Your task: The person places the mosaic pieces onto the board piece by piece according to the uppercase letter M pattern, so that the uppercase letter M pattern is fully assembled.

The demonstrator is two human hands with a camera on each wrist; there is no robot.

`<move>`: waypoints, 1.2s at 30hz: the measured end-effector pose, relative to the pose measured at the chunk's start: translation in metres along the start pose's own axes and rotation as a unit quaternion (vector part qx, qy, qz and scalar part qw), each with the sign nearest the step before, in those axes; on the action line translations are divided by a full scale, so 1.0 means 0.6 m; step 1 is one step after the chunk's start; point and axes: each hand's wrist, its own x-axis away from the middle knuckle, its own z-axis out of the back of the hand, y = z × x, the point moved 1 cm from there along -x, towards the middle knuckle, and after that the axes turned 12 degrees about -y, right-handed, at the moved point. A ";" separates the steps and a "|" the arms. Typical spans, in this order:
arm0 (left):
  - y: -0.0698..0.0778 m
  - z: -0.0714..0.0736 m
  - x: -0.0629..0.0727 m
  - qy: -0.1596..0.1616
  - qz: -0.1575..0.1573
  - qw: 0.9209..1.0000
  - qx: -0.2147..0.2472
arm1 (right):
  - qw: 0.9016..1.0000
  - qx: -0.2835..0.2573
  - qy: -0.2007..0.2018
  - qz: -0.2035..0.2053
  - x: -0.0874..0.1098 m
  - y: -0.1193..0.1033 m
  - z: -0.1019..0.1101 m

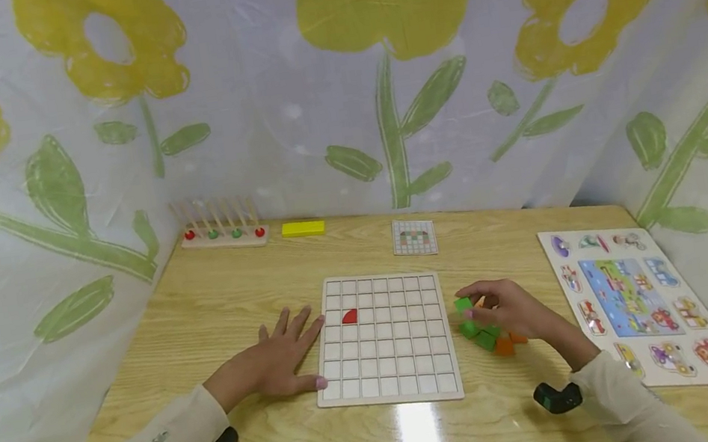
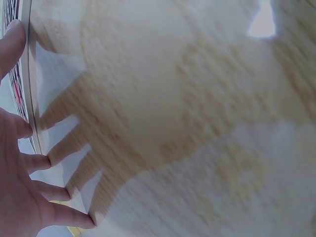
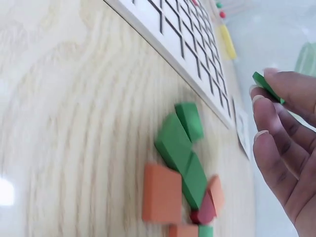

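On a pale wooden counter (image 1: 235, 290), at the centre, a white grid board (image 1: 407, 364), lying flat. On it, a single red piece (image 1: 350, 317), in the third row from the far side and second column from the left, with two straight sides and a rounded far-left side. At the board's left edge, the left hand (image 1: 278, 360), palm down and spread wide, with thumb and forefinger at that edge. Just right of the board, the right hand (image 1: 508, 305), raised above the counter, pinching a small green piece (image 3: 268, 88) between thumb and fingers, the rest loosely bent. Beneath it, a loose cluster of blocks (image 3: 173, 143), mostly green and orange, with a bit of red, some touching. On both arms, light sleeves (image 1: 183, 434), with a black device (image 1: 558, 398) by each wrist. Beyond the board, a small card (image 1: 414, 237) printed with a coloured pattern on a grid. At the far left, a peg rack (image 1: 226, 241) with red and green beads, and beside it a yellow bar (image 1: 303, 229). Well to the right, a picture puzzle (image 1: 632, 295). Behind everything, a pale curtain (image 1: 263, 151) with big yellow flowers.
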 end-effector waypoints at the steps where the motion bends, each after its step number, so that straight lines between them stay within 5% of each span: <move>1: 0.000 -0.001 0.000 -0.001 0.000 1.000 0.000 | 1.000 0.000 0.000 0.000 -0.003 -0.002 -0.003; 30: 0.001 0.003 0.002 -0.003 -0.003 1.000 0.012 | 1.000 0.018 0.011 0.007 -0.081 -0.055 -0.058; 36: 0.002 0.004 0.002 -0.003 -0.005 1.000 0.014 | 1.000 -0.014 0.001 -0.003 -0.100 -0.066 -0.068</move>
